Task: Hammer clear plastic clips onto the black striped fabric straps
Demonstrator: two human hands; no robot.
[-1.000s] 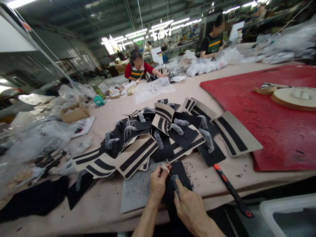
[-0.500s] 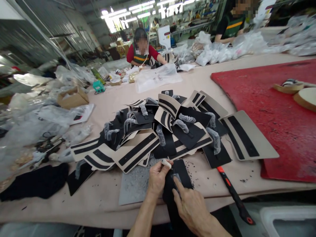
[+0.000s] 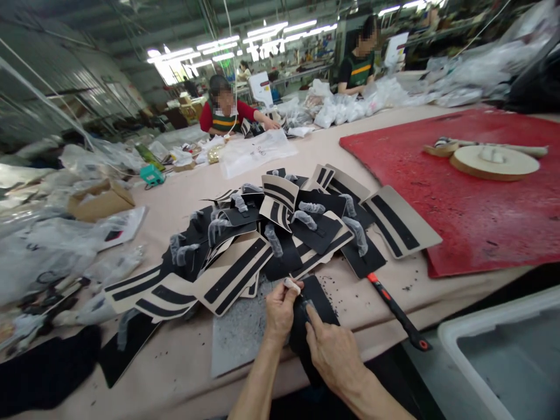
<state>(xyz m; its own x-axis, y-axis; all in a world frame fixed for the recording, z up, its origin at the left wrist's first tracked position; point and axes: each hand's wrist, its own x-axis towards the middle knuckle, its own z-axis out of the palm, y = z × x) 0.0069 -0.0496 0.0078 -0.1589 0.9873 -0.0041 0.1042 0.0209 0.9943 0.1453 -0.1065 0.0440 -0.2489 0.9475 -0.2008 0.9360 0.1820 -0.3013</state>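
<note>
My left hand (image 3: 280, 309) is closed, pinching a whitish wrapped handle (image 3: 292, 284) between thumb and fingertips. Under it lies a black panel (image 3: 321, 297) whose near end sticks out past the table edge. My right hand (image 3: 335, 353) grips the panel from the right. Its index finger presses down on a small greyish patch (image 3: 308, 307) near the handle, the thumb lies just below, and the remaining fingers are hidden. A speckled grey board (image 3: 238, 332) is beneath, to the left. Beyond both hands rises a pile of black and beige striped panels (image 3: 238, 265) with plastic-wrapped handles.
To the right lie a tool with a black and red handle (image 3: 396, 312) and a red mat (image 3: 481, 216) bearing a tape roll (image 3: 494, 162). A pale bin (image 3: 455, 338) stands lower right. Plastic bags and a cardboard box (image 3: 100, 201) fill the left. Two co-workers sit across.
The view has swung to the right, so the pile and the co-workers appear further left. Both hands keep nearly the same hold on the handle and panel.
</note>
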